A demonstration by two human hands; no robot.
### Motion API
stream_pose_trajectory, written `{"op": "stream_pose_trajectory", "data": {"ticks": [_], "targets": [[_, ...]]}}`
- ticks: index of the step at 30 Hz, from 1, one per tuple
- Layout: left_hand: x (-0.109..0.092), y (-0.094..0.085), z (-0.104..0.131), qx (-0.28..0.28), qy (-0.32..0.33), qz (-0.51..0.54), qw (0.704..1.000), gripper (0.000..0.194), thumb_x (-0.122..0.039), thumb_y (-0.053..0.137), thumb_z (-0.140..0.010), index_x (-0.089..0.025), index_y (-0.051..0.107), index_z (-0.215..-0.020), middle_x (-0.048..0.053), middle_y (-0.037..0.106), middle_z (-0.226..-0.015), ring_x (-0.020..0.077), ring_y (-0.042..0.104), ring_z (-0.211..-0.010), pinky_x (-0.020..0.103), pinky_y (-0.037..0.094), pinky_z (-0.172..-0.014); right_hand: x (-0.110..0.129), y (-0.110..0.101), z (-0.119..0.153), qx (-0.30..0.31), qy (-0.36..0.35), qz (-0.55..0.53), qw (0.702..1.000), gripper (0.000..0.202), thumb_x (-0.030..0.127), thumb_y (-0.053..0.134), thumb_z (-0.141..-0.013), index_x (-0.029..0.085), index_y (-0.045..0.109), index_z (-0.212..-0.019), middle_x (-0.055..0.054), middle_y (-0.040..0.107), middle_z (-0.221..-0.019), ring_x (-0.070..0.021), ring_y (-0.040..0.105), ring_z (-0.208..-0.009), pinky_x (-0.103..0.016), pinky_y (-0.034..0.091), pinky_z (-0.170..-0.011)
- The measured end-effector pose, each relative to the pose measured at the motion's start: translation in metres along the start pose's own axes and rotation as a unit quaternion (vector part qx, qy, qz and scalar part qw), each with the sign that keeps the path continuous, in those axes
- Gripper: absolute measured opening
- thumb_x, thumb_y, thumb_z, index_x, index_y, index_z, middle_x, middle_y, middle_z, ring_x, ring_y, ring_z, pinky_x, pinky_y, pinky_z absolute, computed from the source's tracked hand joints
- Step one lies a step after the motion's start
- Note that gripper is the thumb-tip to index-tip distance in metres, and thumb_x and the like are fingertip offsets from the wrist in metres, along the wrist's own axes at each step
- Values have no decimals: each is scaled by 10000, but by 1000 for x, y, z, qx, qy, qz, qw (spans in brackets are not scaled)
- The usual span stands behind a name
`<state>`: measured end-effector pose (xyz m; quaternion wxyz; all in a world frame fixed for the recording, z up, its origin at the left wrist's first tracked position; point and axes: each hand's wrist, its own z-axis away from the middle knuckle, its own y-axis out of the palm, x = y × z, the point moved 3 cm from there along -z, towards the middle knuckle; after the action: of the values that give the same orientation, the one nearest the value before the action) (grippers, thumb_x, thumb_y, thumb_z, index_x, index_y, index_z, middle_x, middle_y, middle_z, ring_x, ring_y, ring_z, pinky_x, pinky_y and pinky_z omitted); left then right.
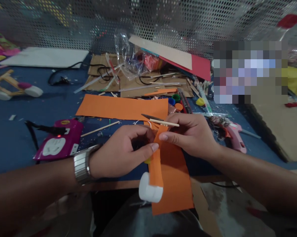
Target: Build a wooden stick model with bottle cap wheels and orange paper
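My left hand [121, 148], wearing a metal watch, is closed with its thumb pressed on a narrow orange paper strip [155, 168]. My right hand [194, 135] pinches the same strip near its upper end. A pale wooden stick [164, 122] lies across that end by the right fingers, a dark pointed blade [150, 117] just behind it. At the strip's lower end is a rounded white piece [144, 189]. Below my right hand a larger orange sheet [175, 184] hangs over the table edge. The fingers hide part of the strip.
A purple power socket box [61, 144] with a black plug stands left. On the right lies a pink glue gun [237, 136]. Behind my hands are an orange paper piece [118, 107], cardboard [136, 86] and several sticks. A wooden-stick model [11, 87] sits far left.
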<state>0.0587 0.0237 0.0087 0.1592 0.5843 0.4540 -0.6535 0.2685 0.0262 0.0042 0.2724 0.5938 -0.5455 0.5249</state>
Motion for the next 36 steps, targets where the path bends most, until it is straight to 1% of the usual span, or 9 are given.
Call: {"op": "stream_pose_trajectory", "data": {"ticks": [3,6,9,14,19,23,26,30,36], "targets": [[3,1,1,8,0,7,1000,246,-374,733,-1027,-201,739,-853,16,779,-820,168,692,-744,271,556,-690,-1,2,0,-7,4,-28,1000,485,563,1037,-803,196,736,-705,19,686,-640,-113,530,-582,-247,406,-519],[3,1,1,-3,-4,0,1000,247,-390,727,-1040,-204,755,-881,19,798,-847,175,716,-781,282,571,-731,-2,3,-2,-15,20,-62,998,451,522,1068,-766,189,764,-742,15,698,-670,-113,553,-604,-235,438,-531],[3,0,1,-10,-18,4,1000,236,-390,739,-1028,-197,761,-895,17,795,-841,171,715,-774,282,574,-732,-3,2,-4,-19,46,-96,994,446,494,1093,-724,179,779,-766,12,702,-703,-114,573,-633,-231,481,-559],[4,1,0,-13,-12,-2,1000,226,-390,745,-1036,-191,779,-935,38,819,-884,184,725,-796,296,567,-743,-5,3,-4,-8,82,-121,989,448,471,1103,-699,171,774,-744,14,697,-692,-101,550,-608,-228,471,-548],[1,0,-1,-36,-1,-32,999,192,-325,756,-1010,-192,787,-876,14,825,-836,164,710,-746,273,535,-695,-8,6,-3,2,103,-150,983,425,444,1115,-673,182,792,-764,3,728,-717,-118,587,-637,-227,472,-538],[-2,0,-1,-33,8,-43,999,204,-304,727,-1017,-189,779,-857,7,817,-821,153,686,-721,263,525,-674,-6,7,-4,16,107,-167,980,410,419,1106,-698,174,785,-770,24,699,-683,-89,544,-583,-214,445,-518],[-2,-1,0,-30,9,-54,998,225,-311,713,-1021,-187,766,-842,12,822,-841,159,691,-732,274,521,-677,-4,9,-4,25,125,-167,978,446,463,1088,-723,173,751,-762,42,662,-647,-76,507,-545,-212,416,-497],[0,0,0,-22,1,-67,998,246,-336,689,-1036,-182,776,-866,13,811,-822,166,691,-734,293,497,-672,-6,10,-4,37,138,-176,974,468,506,1058,-765,180,722,-783,44,665,-624,-82,533,-523,-212,416,-484],[0,-1,1,-8,-12,-61,998,278,-361,655,-1059,-180,750,-870,8,779,-784,163,670,-707,302,465,-650,-8,12,-3,44,142,-193,970,439,463,1052,-788,178,719,-785,47,664,-629,-80,544,-533,-198,448,-502]]}}
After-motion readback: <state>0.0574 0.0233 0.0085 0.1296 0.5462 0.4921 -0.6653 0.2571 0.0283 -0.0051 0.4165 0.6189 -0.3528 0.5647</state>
